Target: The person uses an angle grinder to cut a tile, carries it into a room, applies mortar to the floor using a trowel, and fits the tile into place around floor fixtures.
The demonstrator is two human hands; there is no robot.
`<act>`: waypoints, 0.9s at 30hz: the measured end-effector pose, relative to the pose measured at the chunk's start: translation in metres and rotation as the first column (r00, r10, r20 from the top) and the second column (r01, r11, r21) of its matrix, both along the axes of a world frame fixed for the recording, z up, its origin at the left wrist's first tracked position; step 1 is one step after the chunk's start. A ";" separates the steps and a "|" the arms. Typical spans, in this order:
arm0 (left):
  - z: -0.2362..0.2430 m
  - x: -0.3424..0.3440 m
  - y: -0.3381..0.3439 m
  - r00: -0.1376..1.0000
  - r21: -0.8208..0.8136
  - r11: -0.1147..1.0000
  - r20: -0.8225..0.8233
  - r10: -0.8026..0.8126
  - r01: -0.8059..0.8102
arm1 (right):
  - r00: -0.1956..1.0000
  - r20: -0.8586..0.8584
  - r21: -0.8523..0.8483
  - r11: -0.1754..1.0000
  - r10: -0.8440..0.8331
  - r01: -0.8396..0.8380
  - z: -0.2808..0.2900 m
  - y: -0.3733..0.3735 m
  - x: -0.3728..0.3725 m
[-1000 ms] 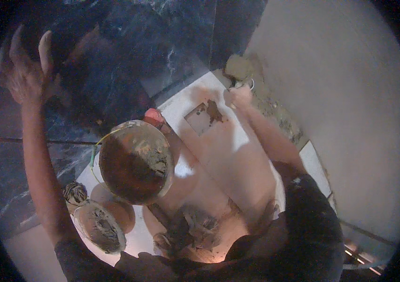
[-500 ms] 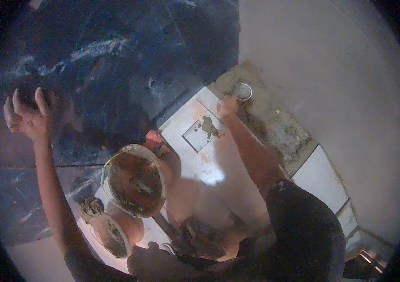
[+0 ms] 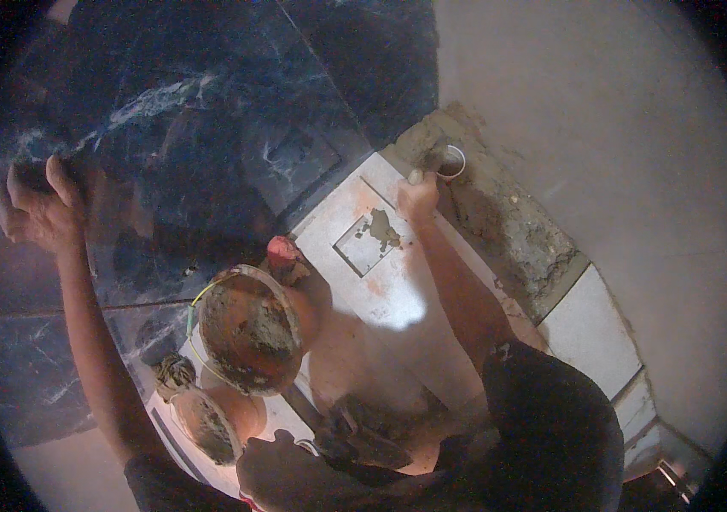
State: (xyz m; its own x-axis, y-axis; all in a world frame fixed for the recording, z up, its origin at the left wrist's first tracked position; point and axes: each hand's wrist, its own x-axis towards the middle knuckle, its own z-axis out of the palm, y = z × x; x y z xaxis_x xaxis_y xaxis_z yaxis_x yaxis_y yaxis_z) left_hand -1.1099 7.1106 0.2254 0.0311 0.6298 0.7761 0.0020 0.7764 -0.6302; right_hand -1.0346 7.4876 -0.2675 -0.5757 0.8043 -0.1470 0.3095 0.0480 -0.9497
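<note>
My left hand is braced on the dark veined marble wall at the left, its fingers spread and holding nothing. At the far end of the pale tile floor, my right hand is closed around what looks like a trowel handle. The blade is hard to tell from the grey-brown mortar just beyond the fist. A white round pipe end stands in that mortar, right beside the right hand. Left of the right forearm, a square drain cover set in the tile carries a splat of mortar.
A large bucket with mortar inside stands between my arms. Nearer me is a smaller mortar-caked bucket beside a crumpled rag. A reddish bundle lies past the large bucket. A plain grey wall rises at the right.
My right hand has turned slightly at the pipe, and a pale rounded tip now shows above the fist. The left hand stays on the wall. The whole view has shifted a little.
</note>
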 end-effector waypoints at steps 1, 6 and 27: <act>0.001 0.000 -0.004 1.000 -0.004 1.000 0.008 -0.007 0.007 | 1.000 0.002 -0.034 0.999 0.012 -0.012 0.008 -0.001 0.002; -0.010 -0.001 0.006 1.000 0.043 0.999 -0.027 0.004 -0.002 | 0.995 -0.096 -0.088 0.996 -0.018 0.009 0.010 0.008 0.006; -0.014 0.003 0.025 0.999 0.062 0.997 -0.024 0.038 -0.036 | 0.946 -0.322 -0.296 0.954 -0.047 -0.054 -0.066 0.038 -0.003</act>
State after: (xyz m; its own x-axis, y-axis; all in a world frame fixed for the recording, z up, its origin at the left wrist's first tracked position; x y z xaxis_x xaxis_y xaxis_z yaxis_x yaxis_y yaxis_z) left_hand -1.1069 7.1353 0.2112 0.0290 0.5816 0.8130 -0.0426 0.8133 -0.5803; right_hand -1.0371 7.5253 -0.3334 -0.6347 0.7504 -0.1848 -0.0143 -0.2505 -0.9680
